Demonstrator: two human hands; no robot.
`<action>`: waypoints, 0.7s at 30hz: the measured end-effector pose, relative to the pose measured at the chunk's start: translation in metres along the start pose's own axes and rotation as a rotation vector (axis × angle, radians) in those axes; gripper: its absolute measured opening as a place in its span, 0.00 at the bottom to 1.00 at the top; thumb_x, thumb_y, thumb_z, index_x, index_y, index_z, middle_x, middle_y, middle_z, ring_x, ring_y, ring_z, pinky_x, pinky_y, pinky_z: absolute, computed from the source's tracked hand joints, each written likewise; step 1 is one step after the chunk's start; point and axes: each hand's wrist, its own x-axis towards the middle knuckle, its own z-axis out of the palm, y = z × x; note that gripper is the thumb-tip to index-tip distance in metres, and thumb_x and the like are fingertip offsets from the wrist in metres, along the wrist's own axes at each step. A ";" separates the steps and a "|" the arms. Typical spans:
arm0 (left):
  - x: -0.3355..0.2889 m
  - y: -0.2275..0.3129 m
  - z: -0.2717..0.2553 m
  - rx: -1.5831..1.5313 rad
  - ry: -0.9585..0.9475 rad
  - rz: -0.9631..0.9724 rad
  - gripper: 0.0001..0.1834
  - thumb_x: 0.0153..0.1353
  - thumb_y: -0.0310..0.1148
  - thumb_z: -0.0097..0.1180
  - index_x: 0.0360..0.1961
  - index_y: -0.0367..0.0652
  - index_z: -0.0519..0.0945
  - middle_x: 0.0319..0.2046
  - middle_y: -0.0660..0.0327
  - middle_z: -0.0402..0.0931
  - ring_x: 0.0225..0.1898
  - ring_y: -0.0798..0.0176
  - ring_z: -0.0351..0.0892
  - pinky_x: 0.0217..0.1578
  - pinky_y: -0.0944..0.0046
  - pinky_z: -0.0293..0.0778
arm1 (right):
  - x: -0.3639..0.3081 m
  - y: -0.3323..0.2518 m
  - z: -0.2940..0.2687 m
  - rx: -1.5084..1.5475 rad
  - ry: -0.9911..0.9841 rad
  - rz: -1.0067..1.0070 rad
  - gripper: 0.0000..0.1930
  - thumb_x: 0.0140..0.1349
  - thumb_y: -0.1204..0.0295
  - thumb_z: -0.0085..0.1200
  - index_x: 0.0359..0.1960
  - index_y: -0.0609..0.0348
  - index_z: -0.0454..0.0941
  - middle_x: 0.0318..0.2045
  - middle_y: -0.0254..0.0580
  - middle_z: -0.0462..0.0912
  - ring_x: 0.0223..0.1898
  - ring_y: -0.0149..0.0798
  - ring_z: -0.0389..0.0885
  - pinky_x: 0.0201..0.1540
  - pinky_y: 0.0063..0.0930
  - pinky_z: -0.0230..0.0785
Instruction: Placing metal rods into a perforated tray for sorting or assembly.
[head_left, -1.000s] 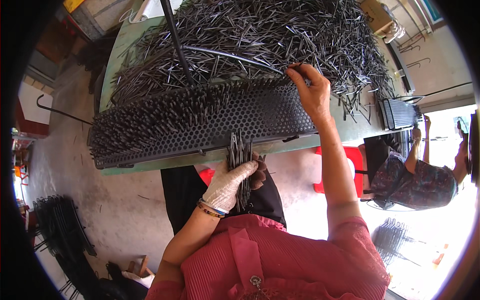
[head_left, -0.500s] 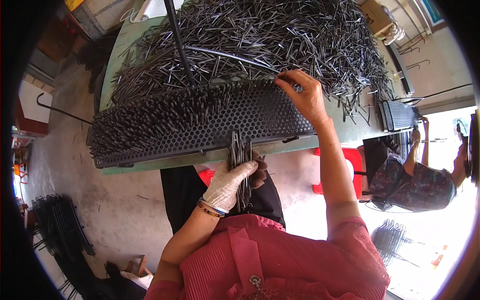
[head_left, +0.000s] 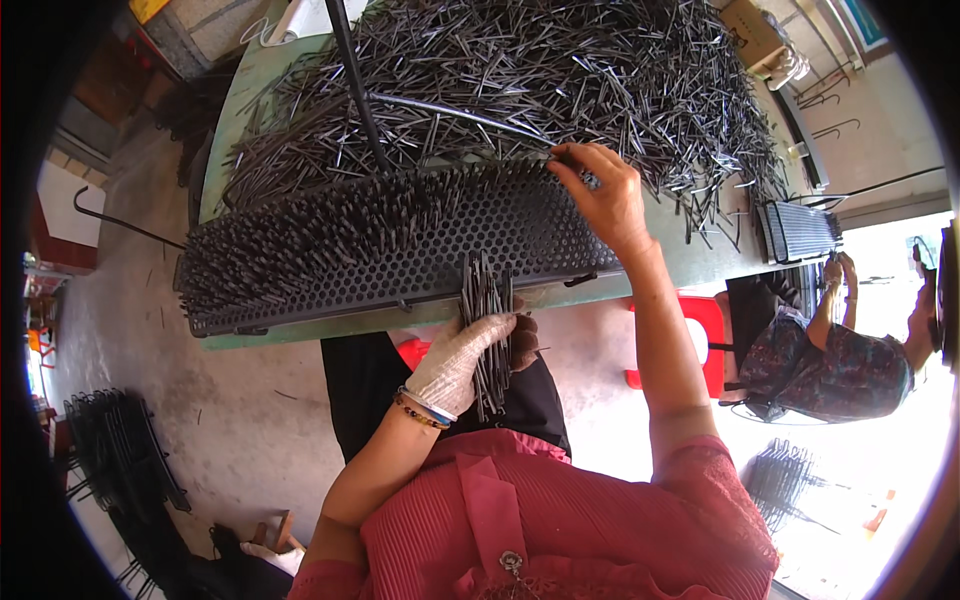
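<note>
Two hands engaged; your gloved left hand [head_left: 462, 362] clasps a rod bundle [head_left: 487, 325] as ready stock; your right hand [head_left: 603, 195] pinches one rod at the perforated rack's [head_left: 400, 245] far edge, feeding holes.

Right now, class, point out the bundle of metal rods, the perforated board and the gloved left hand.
bundle of metal rods [head_left: 487, 300], head view, upper shafts above the glove
perforated board [head_left: 500, 235], head view, bare holed face
left hand [head_left: 458, 362], head view, back of glove

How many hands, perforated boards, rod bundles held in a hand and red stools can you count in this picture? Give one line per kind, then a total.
Hands: 4, namely left hand, right hand and a co-worker's two hands
Perforated boards: 1, the perforated board
Held rod bundles: 1, the bundle of rods
Red stools: 1, the red stool
Total: 7
</note>
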 end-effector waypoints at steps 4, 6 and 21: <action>0.000 -0.002 -0.005 0.024 0.001 0.025 0.15 0.63 0.29 0.52 0.50 0.35 0.73 0.39 0.51 0.79 0.38 0.59 0.82 0.38 0.61 0.82 | -0.001 -0.002 0.004 -0.054 0.047 0.015 0.09 0.54 0.75 0.62 0.37 0.64 0.80 0.30 0.45 0.82 0.34 0.45 0.82 0.36 0.33 0.74; -0.001 -0.001 -0.005 0.043 -0.006 0.034 0.15 0.63 0.29 0.52 0.50 0.35 0.73 0.39 0.51 0.79 0.38 0.59 0.82 0.39 0.60 0.82 | -0.002 -0.003 0.005 -0.010 0.059 0.067 0.10 0.54 0.75 0.63 0.37 0.64 0.80 0.30 0.45 0.82 0.34 0.46 0.81 0.36 0.33 0.74; -0.001 0.002 -0.002 0.140 0.074 0.039 0.10 0.62 0.28 0.54 0.42 0.34 0.75 0.36 0.51 0.80 0.31 0.62 0.81 0.30 0.65 0.80 | 0.000 -0.009 0.001 -0.068 0.015 0.038 0.09 0.56 0.75 0.62 0.37 0.65 0.80 0.31 0.46 0.82 0.32 0.45 0.81 0.35 0.32 0.73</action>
